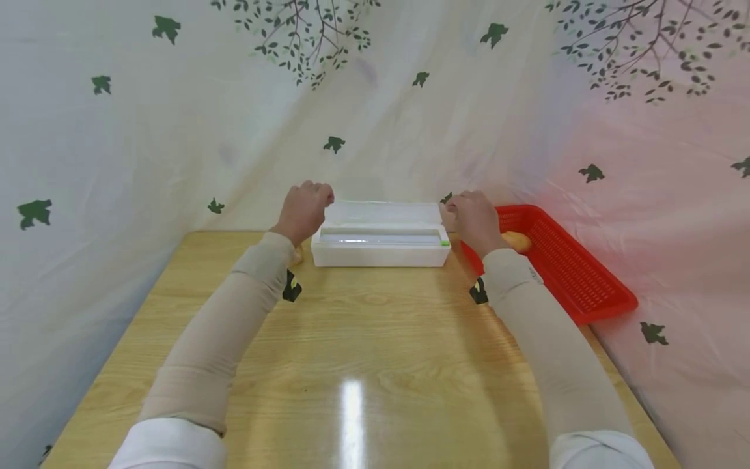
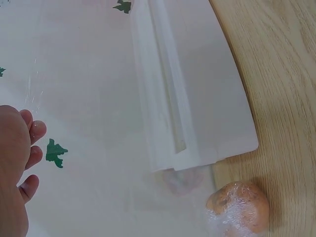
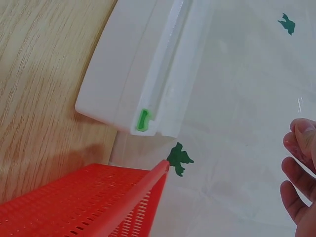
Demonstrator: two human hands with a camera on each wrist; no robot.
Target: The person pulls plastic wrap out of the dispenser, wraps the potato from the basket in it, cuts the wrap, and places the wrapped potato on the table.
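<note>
A white cling-film dispenser box (image 1: 381,251) (image 2: 197,84) (image 3: 123,84) sits at the far side of the wooden table (image 1: 363,345), with a green slider (image 1: 445,243) (image 3: 142,120) at its right end. A clear sheet of film (image 1: 381,212) stretches up from the box between my hands. My left hand (image 1: 305,210) (image 2: 19,163) pinches the sheet's left edge with curled fingers. At the right edge, my right hand (image 1: 476,220) (image 3: 301,182) pinches it the same way. A small orange item wrapped in film (image 2: 239,207) (image 1: 297,255) lies by the box's left end.
A red perforated basket (image 1: 562,267) (image 3: 74,207) stands at the right of the box and holds an orange-brown item (image 1: 517,241). A pale curtain printed with leaves (image 1: 176,130) hangs close behind and along both sides of the table.
</note>
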